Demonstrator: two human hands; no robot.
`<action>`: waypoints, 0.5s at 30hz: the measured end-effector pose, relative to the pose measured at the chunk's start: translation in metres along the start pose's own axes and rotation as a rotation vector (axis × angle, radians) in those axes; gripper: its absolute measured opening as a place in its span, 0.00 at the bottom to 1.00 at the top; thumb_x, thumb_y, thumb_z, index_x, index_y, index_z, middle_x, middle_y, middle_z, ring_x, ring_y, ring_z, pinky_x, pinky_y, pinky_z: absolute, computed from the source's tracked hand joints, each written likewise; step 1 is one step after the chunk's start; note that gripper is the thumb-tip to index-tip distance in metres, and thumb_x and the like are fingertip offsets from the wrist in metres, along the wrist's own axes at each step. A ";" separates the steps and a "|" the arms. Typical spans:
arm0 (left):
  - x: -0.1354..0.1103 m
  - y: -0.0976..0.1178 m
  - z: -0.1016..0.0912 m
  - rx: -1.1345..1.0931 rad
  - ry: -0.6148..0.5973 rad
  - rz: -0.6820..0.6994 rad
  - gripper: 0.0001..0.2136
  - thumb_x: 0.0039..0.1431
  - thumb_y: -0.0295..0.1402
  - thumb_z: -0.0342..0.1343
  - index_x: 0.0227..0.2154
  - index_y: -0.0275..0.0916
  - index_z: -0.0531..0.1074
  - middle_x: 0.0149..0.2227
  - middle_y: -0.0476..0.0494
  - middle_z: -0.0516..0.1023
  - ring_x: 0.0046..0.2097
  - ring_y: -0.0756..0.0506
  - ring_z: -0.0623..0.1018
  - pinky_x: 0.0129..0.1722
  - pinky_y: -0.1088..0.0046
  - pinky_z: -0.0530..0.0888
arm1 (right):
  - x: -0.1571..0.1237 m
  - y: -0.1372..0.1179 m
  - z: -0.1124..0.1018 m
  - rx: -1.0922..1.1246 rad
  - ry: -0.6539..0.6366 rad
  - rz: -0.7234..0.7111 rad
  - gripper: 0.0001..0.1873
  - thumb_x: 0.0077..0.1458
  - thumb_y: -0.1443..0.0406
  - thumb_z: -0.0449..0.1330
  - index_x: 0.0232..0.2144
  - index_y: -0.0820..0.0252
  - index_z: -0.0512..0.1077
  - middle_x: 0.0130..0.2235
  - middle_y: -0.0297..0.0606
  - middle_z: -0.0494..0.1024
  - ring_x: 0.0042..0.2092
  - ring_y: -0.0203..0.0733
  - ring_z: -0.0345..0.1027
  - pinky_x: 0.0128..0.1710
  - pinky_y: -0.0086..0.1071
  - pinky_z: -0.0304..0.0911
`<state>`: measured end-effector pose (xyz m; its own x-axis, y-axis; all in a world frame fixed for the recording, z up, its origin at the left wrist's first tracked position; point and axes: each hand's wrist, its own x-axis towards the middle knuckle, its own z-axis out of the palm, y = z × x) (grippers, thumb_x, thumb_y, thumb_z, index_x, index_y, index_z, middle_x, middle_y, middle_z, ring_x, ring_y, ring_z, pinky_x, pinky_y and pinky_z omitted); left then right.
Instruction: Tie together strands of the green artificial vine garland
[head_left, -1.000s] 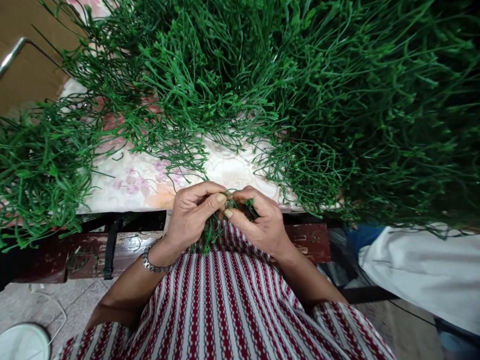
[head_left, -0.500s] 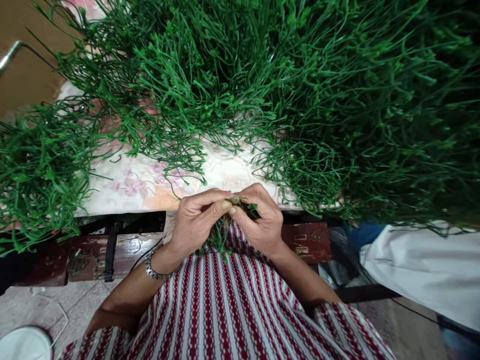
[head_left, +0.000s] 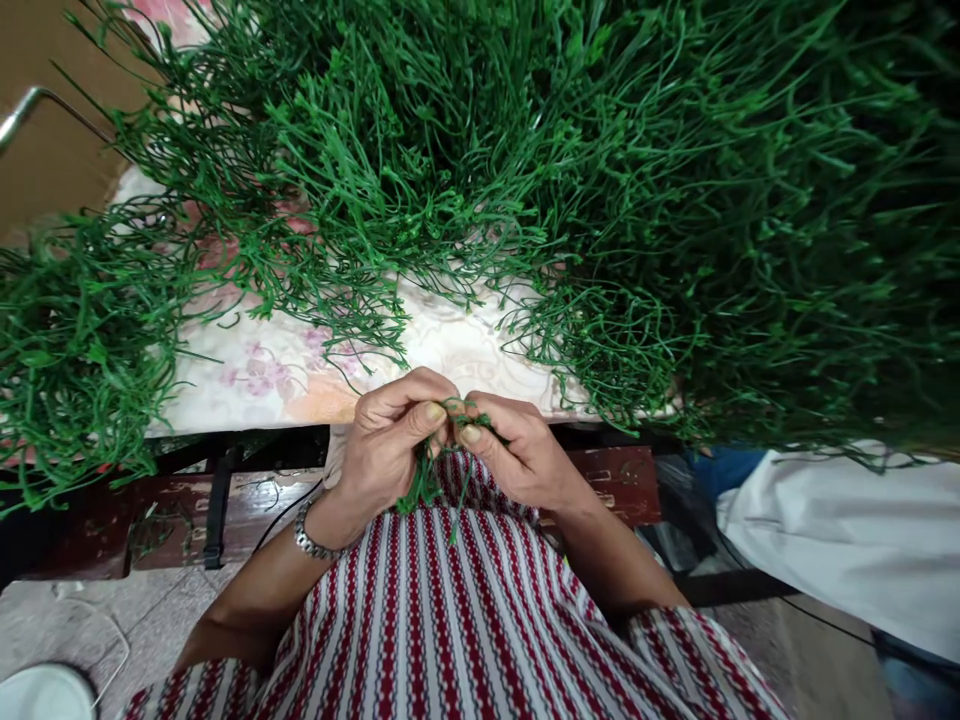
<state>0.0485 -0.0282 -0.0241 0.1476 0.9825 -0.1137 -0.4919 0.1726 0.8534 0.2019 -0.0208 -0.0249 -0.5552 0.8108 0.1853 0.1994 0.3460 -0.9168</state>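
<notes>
Thin green plastic-looking stems (head_left: 424,482) hang below my fingers in front of the striped shirt. My left hand (head_left: 390,435), with a metal watch on its wrist, pinches part of them between thumb and forefinger. Close beside it, my right hand (head_left: 521,450) grips green stems between its thumb and curled fingers. The fingertips of the two hands are a small distance apart, with green strands running between them. Which strands each hand holds is partly hidden by the fingers. Just beyond the hands lies a large heap of similar green stems (head_left: 465,150).
A floral cloth (head_left: 457,345) covers the table under the heap. A smaller pile of stems (head_left: 82,350) hangs over the front edge at left. Below is a dark red wooden bench (head_left: 247,500). White fabric (head_left: 847,540) is at right, and a round white object (head_left: 45,695) at lower left.
My fingertips have moved apart slightly, my right hand shifting a little lower. More of the green strands shows between them, and the hanging stems have swung.
</notes>
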 end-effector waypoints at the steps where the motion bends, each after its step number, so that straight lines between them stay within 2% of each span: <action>1: 0.001 0.001 0.000 -0.026 -0.006 -0.038 0.04 0.50 0.31 0.57 0.26 0.36 0.73 0.27 0.48 0.69 0.21 0.56 0.67 0.16 0.83 0.63 | 0.001 0.001 -0.001 0.011 -0.042 -0.006 0.08 0.59 0.66 0.47 0.30 0.61 0.65 0.30 0.35 0.68 0.32 0.32 0.62 0.33 0.28 0.59; 5: 0.006 0.008 -0.003 -0.118 -0.040 -0.175 0.08 0.53 0.34 0.54 0.25 0.36 0.65 0.24 0.50 0.67 0.18 0.55 0.66 0.18 0.79 0.65 | 0.003 0.007 0.001 0.039 -0.214 -0.114 0.11 0.60 0.64 0.46 0.29 0.60 0.64 0.29 0.36 0.68 0.32 0.34 0.62 0.33 0.30 0.60; 7: 0.007 0.012 -0.005 -0.094 -0.049 -0.146 0.07 0.54 0.34 0.53 0.26 0.36 0.65 0.25 0.50 0.69 0.19 0.54 0.68 0.23 0.75 0.70 | 0.000 0.006 0.002 0.068 -0.182 -0.149 0.11 0.59 0.64 0.46 0.28 0.60 0.64 0.27 0.36 0.67 0.32 0.35 0.62 0.32 0.30 0.61; 9: 0.005 0.015 -0.006 -0.037 -0.037 -0.104 0.05 0.54 0.32 0.53 0.27 0.36 0.66 0.27 0.48 0.71 0.23 0.52 0.72 0.28 0.71 0.72 | -0.008 0.002 -0.004 0.102 0.011 -0.164 0.09 0.59 0.64 0.47 0.29 0.59 0.64 0.28 0.37 0.68 0.32 0.36 0.64 0.31 0.31 0.61; 12: 0.002 0.017 -0.009 -0.013 0.024 -0.093 0.02 0.54 0.30 0.53 0.29 0.36 0.67 0.27 0.48 0.71 0.28 0.49 0.74 0.33 0.69 0.73 | -0.027 -0.008 -0.028 -0.012 0.499 -0.126 0.08 0.59 0.65 0.46 0.31 0.57 0.64 0.28 0.36 0.68 0.31 0.37 0.64 0.29 0.32 0.60; 14: 0.001 0.018 -0.011 -0.008 0.056 -0.102 0.01 0.54 0.28 0.53 0.30 0.37 0.67 0.26 0.48 0.71 0.29 0.48 0.75 0.33 0.68 0.73 | -0.040 -0.012 -0.050 -0.349 0.770 -0.042 0.06 0.58 0.66 0.48 0.32 0.56 0.65 0.28 0.35 0.68 0.31 0.38 0.63 0.33 0.34 0.58; 15: 0.001 0.018 -0.011 -0.003 0.057 -0.110 0.01 0.54 0.28 0.54 0.30 0.37 0.67 0.25 0.48 0.71 0.29 0.47 0.75 0.32 0.68 0.73 | -0.045 -0.012 -0.060 -0.590 0.835 0.018 0.05 0.57 0.66 0.50 0.32 0.56 0.66 0.29 0.36 0.69 0.33 0.39 0.63 0.36 0.37 0.57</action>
<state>0.0303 -0.0234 -0.0141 0.1517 0.9599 -0.2359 -0.4781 0.2801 0.8325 0.2728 -0.0338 -0.0012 0.1469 0.8104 0.5672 0.6931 0.3248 -0.6435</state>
